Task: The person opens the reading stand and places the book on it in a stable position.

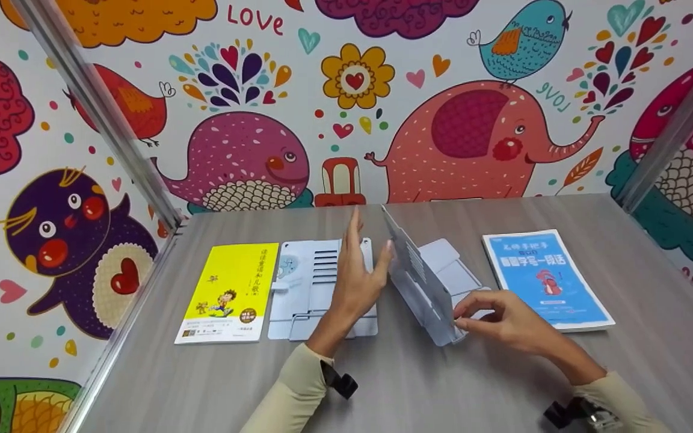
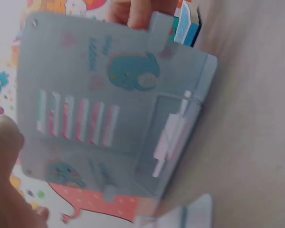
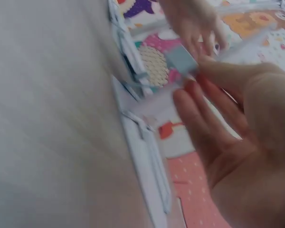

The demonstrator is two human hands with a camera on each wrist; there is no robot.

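Note:
A pale blue-grey book stand has its slotted panel raised and tilted, seen nearly edge-on in the head view. Animal prints and a row of slots mark the panel in the left wrist view. Finger and thumb of my right hand pinch the stand's near edge, by a small tab. My left hand is upright on the panel's left side, fingers straight; whether its thumb touches the panel I cannot tell. A second, matching book stand lies flat behind the left hand, partly hidden by it.
To the left, a yellow book lies beside the flat stand. A blue book lies at the right, beyond my right hand. The grey wood-look table meets a wall with cartoon animals at the back.

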